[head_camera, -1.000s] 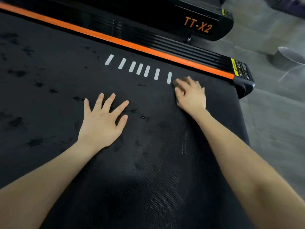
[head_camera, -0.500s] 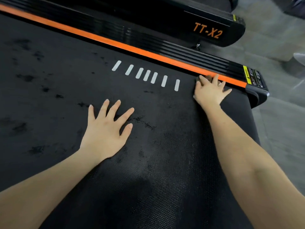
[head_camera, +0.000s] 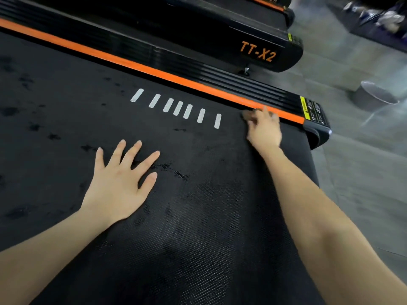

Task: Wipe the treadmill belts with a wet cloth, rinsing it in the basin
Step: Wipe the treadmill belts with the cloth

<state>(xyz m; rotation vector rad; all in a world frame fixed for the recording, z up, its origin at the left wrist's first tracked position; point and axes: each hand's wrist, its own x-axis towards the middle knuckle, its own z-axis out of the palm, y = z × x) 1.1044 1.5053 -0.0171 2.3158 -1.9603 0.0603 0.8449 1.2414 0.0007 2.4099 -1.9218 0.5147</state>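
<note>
The black treadmill belt (head_camera: 198, 216) fills most of the head view and carries dark wet patches on its left part. My left hand (head_camera: 119, 183) lies flat on the belt with its fingers spread, holding nothing. My right hand (head_camera: 263, 126) is blurred and rests at the belt's far right edge, beside the orange side rail (head_camera: 154, 70). It presses on a dark cloth (head_camera: 246, 113), of which only a small bit shows by the fingertips. A grey basin (head_camera: 374, 96) stands on the floor to the right.
Several white stripes (head_camera: 178, 107) are printed on the belt just left of my right hand. A second treadmill marked TT-X2 (head_camera: 257, 53) stands beyond the rail. The grey tiled floor (head_camera: 363, 172) lies to the right, and the belt's rear end cap (head_camera: 317, 128) is close to my right hand.
My right hand slid from beside the white stripes out to the orange rail and has now come back a little. My left hand stayed flat in place, and the view shifted slightly.
</note>
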